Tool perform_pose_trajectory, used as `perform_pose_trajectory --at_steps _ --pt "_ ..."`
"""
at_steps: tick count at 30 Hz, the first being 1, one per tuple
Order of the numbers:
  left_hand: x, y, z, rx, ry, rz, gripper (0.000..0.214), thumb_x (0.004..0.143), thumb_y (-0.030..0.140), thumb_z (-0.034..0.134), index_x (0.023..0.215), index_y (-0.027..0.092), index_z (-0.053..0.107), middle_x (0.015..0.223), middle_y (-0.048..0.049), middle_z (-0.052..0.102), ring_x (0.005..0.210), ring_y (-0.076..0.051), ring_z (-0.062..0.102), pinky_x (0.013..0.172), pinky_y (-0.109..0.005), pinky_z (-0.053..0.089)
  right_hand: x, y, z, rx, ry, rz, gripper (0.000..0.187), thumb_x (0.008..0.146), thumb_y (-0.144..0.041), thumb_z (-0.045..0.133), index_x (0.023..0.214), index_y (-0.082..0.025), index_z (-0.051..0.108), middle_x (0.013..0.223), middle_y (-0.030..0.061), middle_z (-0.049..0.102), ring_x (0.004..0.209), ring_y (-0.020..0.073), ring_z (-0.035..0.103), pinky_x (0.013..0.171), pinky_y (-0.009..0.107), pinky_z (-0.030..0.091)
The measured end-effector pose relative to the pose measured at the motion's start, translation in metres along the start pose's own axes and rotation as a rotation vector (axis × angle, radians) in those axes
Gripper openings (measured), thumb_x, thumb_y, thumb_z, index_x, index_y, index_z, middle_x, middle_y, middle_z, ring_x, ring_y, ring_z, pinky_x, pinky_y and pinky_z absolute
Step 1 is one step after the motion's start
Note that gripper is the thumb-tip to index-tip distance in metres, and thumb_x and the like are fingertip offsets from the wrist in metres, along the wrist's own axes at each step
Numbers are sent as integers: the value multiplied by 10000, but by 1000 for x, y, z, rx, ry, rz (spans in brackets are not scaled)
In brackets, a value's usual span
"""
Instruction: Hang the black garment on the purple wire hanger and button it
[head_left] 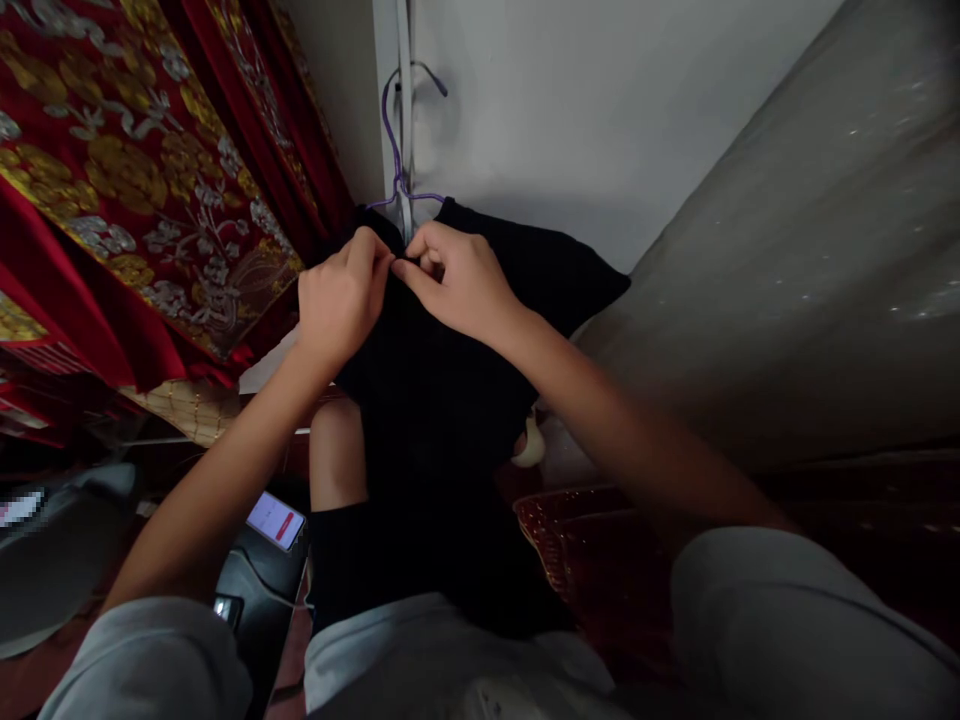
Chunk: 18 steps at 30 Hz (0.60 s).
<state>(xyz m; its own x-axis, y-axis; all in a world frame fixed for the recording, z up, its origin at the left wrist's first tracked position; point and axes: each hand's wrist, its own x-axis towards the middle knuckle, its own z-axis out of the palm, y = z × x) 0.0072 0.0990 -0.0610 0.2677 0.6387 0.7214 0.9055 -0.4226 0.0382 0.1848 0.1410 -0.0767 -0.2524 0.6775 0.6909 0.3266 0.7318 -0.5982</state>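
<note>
A black garment (442,400) hangs on a purple wire hanger (392,140) hooked high on the white wall. My left hand (341,300) and my right hand (457,280) meet at the garment's neck, just under the hanger. Both have their fingers pinched closed on the black cloth at the collar. The fingertips touch each other there, and what lies between them besides cloth is hidden. The garment drapes down over my knee (337,450).
A red and gold patterned curtain (142,170) hangs at the left. A grey curtain (810,260) fills the right. A phone with a lit screen (275,520) lies low at the left. A red patterned cushion (592,540) sits at lower right.
</note>
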Motion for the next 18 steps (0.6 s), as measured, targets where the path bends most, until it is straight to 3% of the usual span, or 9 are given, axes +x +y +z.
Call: perform_pose_trajectory --at_steps 5,8,10,12,15,18 --pt "-9 10 13 3 -60 36 229 1087 300 417 1019 162 587 916 -80 720 793 -176 692 711 -255 492 1 5 -4 146 -36 60 237 870 -261 743 730 -207 560 563 -51 461 554 109 451 605 276 433" --pt "-14 13 25 40 -72 -13 236 1092 288 392 1016 158 574 900 -98 710 781 -193 693 677 -268 469 1 2 2 226 25 71 309 854 -228 747 655 -200 511 530 -61 458 495 86 411 532 253 357" --pt "-23 18 35 88 -169 -10 234 1090 261 375 1046 152 577 921 -121 710 797 -213 699 673 -285 468 6 -4 6 306 107 84 328 856 -242 746 651 -201 494 528 -69 446 484 78 416 515 237 341" --pt "-40 25 47 107 -338 76 187 1060 203 411 1041 151 589 897 -115 711 778 -219 699 658 -290 473 19 -12 4 429 228 131 337 877 -276 731 666 -210 475 529 -77 414 466 74 417 487 224 324" --pt "-77 40 63 60 -594 257 142 999 107 466 1009 149 602 853 -87 715 741 -206 698 646 -279 496 44 -12 -19 604 480 196 318 908 -289 676 692 -234 449 539 -73 365 444 86 413 427 229 280" --pt "-97 46 65 -21 -682 275 193 1051 163 419 1090 137 607 898 -95 734 772 -207 716 665 -282 519 54 18 -67 612 621 205 327 921 -401 641 721 -263 421 564 -45 359 482 124 445 408 248 293"
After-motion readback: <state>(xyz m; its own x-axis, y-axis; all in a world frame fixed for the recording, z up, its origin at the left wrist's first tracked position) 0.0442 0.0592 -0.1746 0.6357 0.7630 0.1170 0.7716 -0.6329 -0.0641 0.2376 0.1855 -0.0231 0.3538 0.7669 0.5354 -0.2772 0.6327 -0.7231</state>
